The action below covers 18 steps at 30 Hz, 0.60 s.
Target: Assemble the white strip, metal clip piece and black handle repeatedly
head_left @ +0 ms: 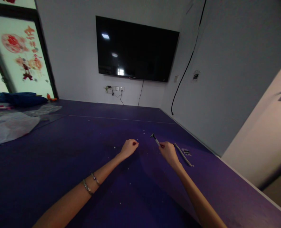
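My right hand (168, 152) is closed around the handle of a razor (156, 140); its dark head points up and to the left, away from me. To the left of it, my left hand (129, 148) is curled with thumb and fingers together above the purple surface (88, 152). Whatever those fingers hold, if anything, is too small to make out. Just right of my right hand lies a long, thin grey strip (183, 155), slightly bent. A small clear packet with dark pieces (186, 152) rests beside the strip.
Small white bits are scattered over the purple surface. Clear plastic sheeting (14, 126) and a dark blue cloth bundle (22, 98) lie at the far left. A black cable (186, 68) hangs down the right wall. A television (135, 49) is mounted on the back wall.
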### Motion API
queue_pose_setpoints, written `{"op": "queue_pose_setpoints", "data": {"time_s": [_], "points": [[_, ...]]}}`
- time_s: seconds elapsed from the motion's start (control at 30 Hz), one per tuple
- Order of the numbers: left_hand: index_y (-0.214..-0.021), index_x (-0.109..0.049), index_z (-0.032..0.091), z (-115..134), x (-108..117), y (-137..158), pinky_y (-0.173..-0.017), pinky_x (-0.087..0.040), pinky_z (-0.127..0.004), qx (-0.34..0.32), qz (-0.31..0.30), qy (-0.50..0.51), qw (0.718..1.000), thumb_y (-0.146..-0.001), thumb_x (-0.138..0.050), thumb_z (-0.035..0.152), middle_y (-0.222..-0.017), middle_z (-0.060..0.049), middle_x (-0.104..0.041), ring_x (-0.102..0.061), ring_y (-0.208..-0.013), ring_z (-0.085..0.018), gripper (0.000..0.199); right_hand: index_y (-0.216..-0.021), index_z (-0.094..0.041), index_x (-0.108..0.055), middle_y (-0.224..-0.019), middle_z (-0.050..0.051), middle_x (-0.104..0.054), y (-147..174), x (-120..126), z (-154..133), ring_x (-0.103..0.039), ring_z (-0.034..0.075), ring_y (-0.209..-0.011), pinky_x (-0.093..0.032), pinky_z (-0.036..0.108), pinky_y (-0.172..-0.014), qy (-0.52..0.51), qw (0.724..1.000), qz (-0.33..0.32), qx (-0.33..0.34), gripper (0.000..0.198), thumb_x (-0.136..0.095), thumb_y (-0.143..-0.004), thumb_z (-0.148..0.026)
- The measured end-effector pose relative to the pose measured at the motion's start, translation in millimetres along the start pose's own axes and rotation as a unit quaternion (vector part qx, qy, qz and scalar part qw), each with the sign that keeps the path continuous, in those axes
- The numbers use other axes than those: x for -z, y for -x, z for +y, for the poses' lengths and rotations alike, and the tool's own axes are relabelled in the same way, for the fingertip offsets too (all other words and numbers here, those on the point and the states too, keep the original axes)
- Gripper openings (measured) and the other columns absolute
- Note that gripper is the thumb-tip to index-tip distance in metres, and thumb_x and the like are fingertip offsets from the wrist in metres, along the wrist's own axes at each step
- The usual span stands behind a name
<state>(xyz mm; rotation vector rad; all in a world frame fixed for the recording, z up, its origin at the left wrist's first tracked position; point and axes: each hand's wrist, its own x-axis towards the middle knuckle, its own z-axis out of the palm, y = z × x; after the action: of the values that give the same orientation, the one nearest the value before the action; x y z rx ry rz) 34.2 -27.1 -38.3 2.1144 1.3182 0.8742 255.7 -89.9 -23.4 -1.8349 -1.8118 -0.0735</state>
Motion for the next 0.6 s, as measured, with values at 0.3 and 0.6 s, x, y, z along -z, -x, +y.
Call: {"op": "queue_pose_setpoints", "data": {"time_s": [0.3,0.6], "points": [[-0.075,-0.053,0.011,27,-37,-15,-0.043,-0.045,-0.025,0.175,-0.15,0.26,0.938,-0.082,-0.042,0.049,-0.051,-0.002,-0.057,-0.053,-0.039,-0.012,0.04,-0.08,-0.017,-0.067,-0.083,0.009,-0.065,13,-20,-59,-0.057,0.016,-0.078,-0.039,0.022,-0.07,0.027,0.995,-0.002,0.095,0.026,-0.042,-0.082,-0.013],[-0.062,-0.056,0.012,23,-20,-11,-0.04,-0.037,-0.02,0.085,-0.117,0.014,0.989,-0.087,-0.028,0.036,-0.048,-0.002,-0.053,-0.051,-0.041,-0.011,0.045,-0.09,-0.016,-0.066,-0.091,0.009,-0.064,27,-22,-78,-0.055,0.018,-0.088,-0.04,0.026,-0.082,0.027,0.989,-0.001,0.146,0.021,-0.047,-0.083,-0.017]]}}
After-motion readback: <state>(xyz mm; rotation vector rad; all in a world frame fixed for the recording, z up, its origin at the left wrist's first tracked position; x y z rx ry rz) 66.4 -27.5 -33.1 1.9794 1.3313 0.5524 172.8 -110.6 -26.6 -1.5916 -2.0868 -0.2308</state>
